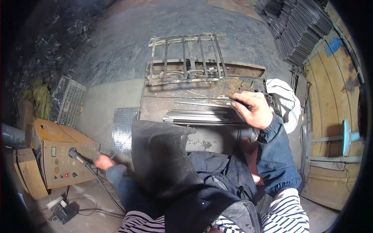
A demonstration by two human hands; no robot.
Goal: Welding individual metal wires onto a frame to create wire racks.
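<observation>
My right hand [254, 109] reaches over the worktable [151, 106], thumb and fingers closed at the right end of a thin metal rod [202, 103]. Just nearer to me lies a bundle of similar metal rods [194, 117], roughly parallel to it. Off to the left, my left hand [103, 161] is smeared by motion, close to the front of an orange welding machine [64, 161]. A dark blur shows beside its fingers, and I cannot make out whether it holds anything. A welded metal frame [184, 58] of several bars rests at the table's far side.
A dark leather-like sheet [155, 155] covers my left leg. A black cable [103, 184] runs from the machine toward me. A wire mesh panel [122, 128] lies left of the table. White cloth [283, 103] is at the right, with stacked metal pieces [299, 29] behind.
</observation>
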